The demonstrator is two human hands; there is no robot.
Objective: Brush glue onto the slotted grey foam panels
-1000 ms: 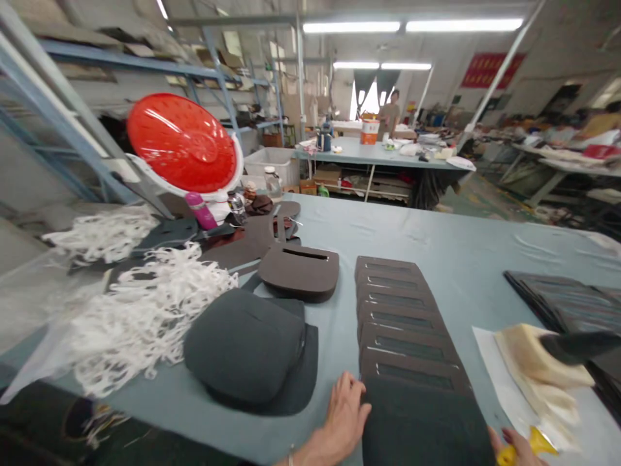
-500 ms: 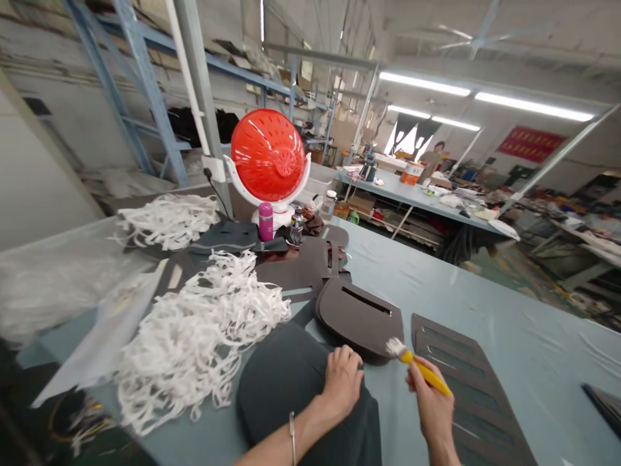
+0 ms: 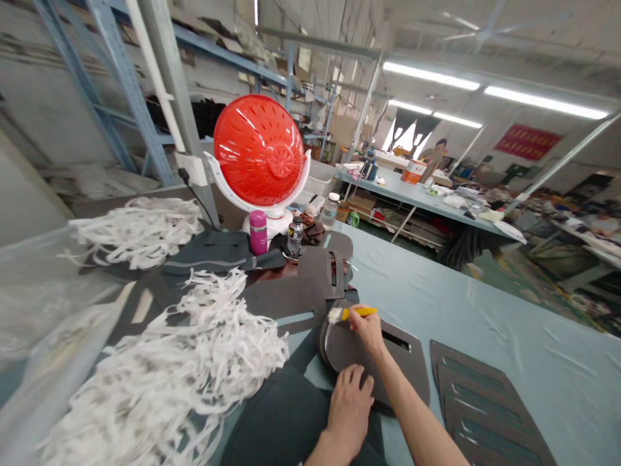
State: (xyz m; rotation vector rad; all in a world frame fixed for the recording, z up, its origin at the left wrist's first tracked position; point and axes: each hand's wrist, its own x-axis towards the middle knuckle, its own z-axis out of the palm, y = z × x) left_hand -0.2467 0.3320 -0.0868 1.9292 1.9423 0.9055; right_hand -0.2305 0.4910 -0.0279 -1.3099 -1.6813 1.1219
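Right hand (image 3: 367, 330) grips yellow-handled, white-bristled brush (image 3: 345, 314) | left hand (image 3: 350, 402), fingers loosely spread, rests against dark-grey, round-ended, slotted sheets (image 3: 356, 349) on pale-blue surface (image 3: 402, 291) | step: apparently brushing curved edge | next: calls for steady tracing

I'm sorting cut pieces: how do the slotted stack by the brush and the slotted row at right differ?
The slotted stack is piled closely; the slotted row overlaps in steps. The stack shows one slot, the row several. Both are dark brownish-grey.
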